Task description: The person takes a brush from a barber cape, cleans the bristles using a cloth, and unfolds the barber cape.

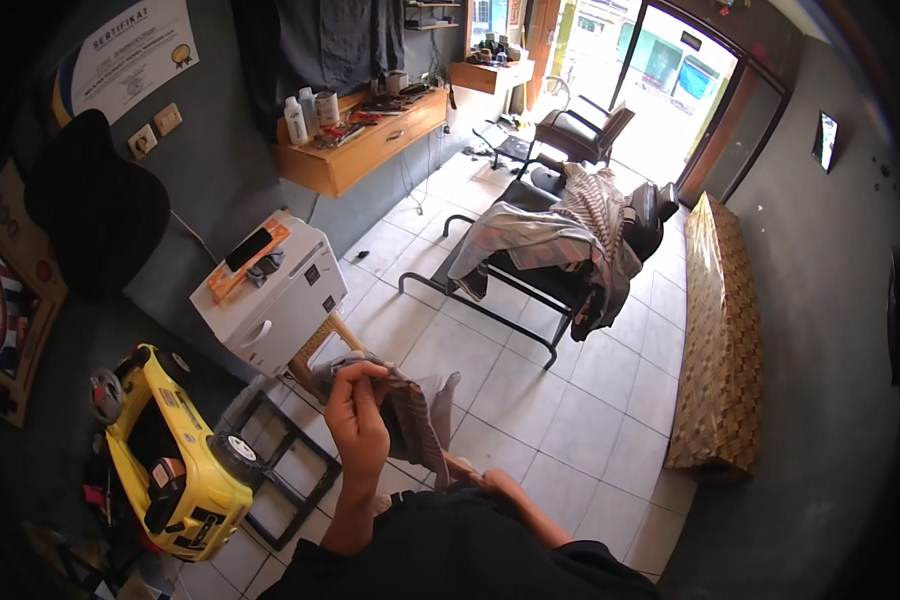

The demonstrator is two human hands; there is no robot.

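Note:
A grey-brown piece of cloth (415,415), perhaps a garment, hangs in front of my body between my two hands. My left hand (357,418) is raised, its fingers pinched on the upper edge of the fabric. Lower and to the right, my right hand (483,478) is closed at the cloth's lower part, with some of its fingers hidden. Ahead, several more cloths (545,235), one striped, lie draped over a black reclining chair (530,285) with a metal frame.
To the left stand a white cabinet (270,300) with a phone (249,250) on top, a yellow toy car (175,465) and a dark frame (285,470). A wooden wall shelf (370,140) carries bottles and tools. A woven box (715,350) lines the right wall.

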